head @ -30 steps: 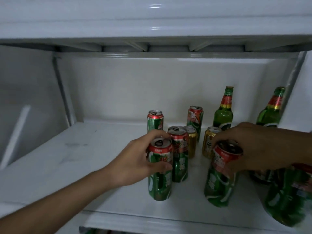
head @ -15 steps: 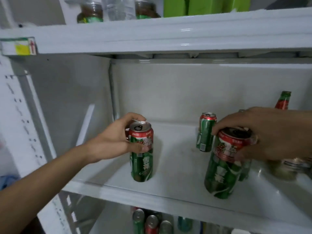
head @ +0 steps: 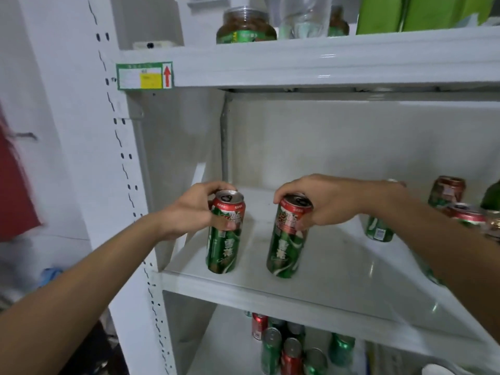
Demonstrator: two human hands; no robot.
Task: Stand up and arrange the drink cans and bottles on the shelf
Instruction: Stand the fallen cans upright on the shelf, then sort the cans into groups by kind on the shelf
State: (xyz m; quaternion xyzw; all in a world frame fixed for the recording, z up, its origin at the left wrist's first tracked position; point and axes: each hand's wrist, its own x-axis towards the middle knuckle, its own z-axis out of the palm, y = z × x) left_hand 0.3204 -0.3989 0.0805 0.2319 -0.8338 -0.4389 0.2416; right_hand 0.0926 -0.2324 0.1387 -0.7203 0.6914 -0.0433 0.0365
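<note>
Both cans have slid over to the left end of the shelf (head: 270, 289) since a sec ago, and the right one now sits way closer to the left one. Left hand (head: 194, 209) grips the left beer can (head: 224, 234) near its top, fingers curled round the red band w/ the thumb across the front; can is upright, near the front edge by the left wall. Right hand (head: 324, 201) comes from above and grips the right beer can (head: 288, 236) around its rim, fingers curled over the top; that one leans a bit, bottom on the shelf just beside the other, not touching. More cans (head: 446, 193) stand farther right behind the right forearm, partly hidden. Lower shelf has a bunch of cans too (head: 281, 345). Up top there's a jar (head: 244, 28) and a price tag (head: 144, 75) w/ a red arrow on the shelf edge.
</note>
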